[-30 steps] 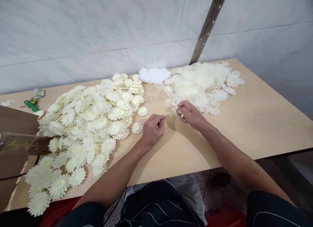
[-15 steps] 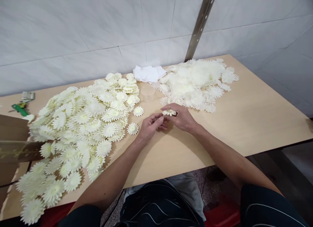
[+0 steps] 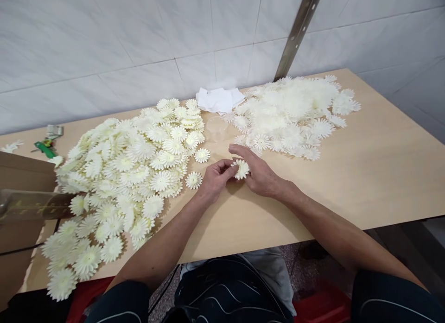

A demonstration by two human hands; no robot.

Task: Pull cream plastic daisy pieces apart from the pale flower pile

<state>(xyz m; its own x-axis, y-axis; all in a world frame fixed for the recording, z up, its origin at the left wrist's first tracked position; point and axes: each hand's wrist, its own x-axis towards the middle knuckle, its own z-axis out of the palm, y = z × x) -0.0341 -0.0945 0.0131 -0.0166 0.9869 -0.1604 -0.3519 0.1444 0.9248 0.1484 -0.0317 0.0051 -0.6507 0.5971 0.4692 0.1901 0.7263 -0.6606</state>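
Small cream-white many-petaled flower (image 3: 242, 169) held up btwn both hands, ctr of view, just above the light wood-look counter (image 3: 347, 174). L hand (image 3: 214, 178) at 9 o'clock of it, thumb + fingers pinched on its edge. R hand (image 3: 263, 175) at 3 o'clock, against the flower; index stretched out past it, other fingers mostly hidden, can't tell if clamped.

Rel. to held flower: big heap of cream-white layered flowers (image 3: 139, 151) at 9 o'clock, spilling to 8; two loose cream-white flowers (image 3: 202, 155) at approx 10 and 9, near L hand. Heap of thin, paler translucent petal sheets (image 3: 288, 110) at 1. Clear round plastic dish (image 3: 217, 129) at 11, white crumpled sheets (image 3: 219, 100) behind, nr wall.
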